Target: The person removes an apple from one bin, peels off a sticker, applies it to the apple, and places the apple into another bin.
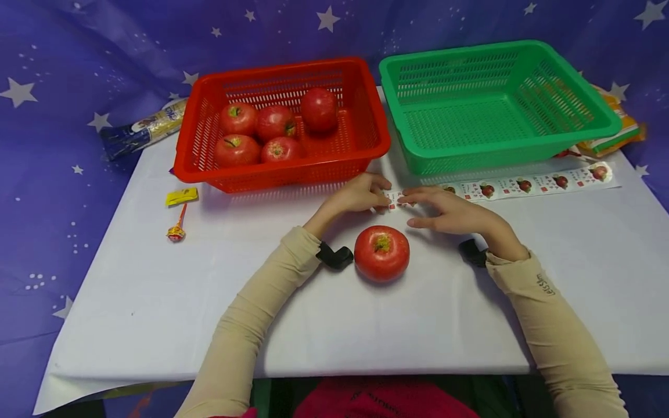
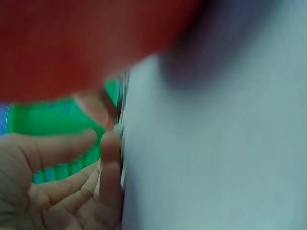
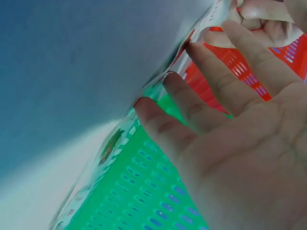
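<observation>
Sleeves (image 1: 251, 313) crossing table's (image 1: 157, 325) near edge; right one reading perhaps "Letsslim". Red basket (image 1: 313, 175) holding five apples (image 1: 237, 151) toward far left corner. Left hand (image 1: 358, 194) bending fingers at sticker strip's (image 1: 522, 187) left end; pinching or only touching, cannot tell. Lone apple (image 1: 381, 255) sitting mid-table, likely for easy reach. Right hand (image 1: 446, 212) resting straight fingers on strip, probably steadying it; its print showing too small to read. Green basket (image 1: 470, 158) standing toward far right corner.

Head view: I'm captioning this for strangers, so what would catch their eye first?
Likely the red basket of apples at the back and the green basket right of it. Next, the lone apple on the near side of the left hand and right hand, both at the sticker strip.
</observation>
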Tool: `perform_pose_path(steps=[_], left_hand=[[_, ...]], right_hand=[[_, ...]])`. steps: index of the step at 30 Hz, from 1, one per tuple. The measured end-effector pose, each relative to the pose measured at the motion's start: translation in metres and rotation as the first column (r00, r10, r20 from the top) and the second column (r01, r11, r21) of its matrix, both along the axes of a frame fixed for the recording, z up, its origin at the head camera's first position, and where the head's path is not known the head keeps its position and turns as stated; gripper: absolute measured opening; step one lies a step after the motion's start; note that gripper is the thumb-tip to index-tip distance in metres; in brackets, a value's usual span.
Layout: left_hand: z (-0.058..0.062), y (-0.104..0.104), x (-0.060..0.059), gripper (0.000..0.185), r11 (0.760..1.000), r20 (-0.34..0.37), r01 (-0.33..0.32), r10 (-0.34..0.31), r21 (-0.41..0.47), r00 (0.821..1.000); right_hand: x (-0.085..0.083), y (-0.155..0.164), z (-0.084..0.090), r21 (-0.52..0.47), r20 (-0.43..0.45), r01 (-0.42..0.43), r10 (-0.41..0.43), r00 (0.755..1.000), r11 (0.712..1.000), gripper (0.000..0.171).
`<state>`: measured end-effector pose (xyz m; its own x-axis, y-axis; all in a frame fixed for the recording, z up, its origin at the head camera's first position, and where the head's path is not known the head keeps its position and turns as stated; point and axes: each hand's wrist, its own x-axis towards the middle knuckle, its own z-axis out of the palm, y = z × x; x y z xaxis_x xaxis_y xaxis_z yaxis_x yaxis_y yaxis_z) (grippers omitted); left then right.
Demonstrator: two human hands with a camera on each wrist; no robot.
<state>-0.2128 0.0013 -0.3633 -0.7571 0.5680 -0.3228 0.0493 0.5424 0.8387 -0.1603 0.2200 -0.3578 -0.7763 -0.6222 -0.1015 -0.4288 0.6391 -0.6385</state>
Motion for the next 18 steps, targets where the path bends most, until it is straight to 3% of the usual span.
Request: perform_pose_path(steps=[3, 9, 13, 18], left_hand=[[-0.004, 0.004, 0.002, 0.03, 0.998, -0.026, -0.032, 0.033, 0.051, 0.999], [-0.005, 0.006, 0.005, 0.021, 0.997, -0.149, -0.078, 0.081, 0.027, 0.986], [-0.009, 0.008, 0.005, 0.02, 0.993, -0.159, -0.099, 0.109, 0.067, 0.981], [-0.01, 0.012, 0.008, 0.029, 0.982, -0.157, -0.108, 0.133, 0.157, 0.979]], right_hand=[[0.001, -0.003, 0.0, -0.049, 0.013, 0.059, -0.058, 0.998, 0.997, 0.042], [0.002, -0.007, 0.003, -0.077, 0.037, 0.112, -0.109, 0.993, 0.991, 0.036], [0.003, -0.009, 0.004, -0.06, 0.025, 0.132, -0.131, 0.991, 0.989, 0.032], [0.004, -0.012, 0.007, -0.063, 0.031, 0.243, -0.242, 0.97, 0.968, 0.026]])
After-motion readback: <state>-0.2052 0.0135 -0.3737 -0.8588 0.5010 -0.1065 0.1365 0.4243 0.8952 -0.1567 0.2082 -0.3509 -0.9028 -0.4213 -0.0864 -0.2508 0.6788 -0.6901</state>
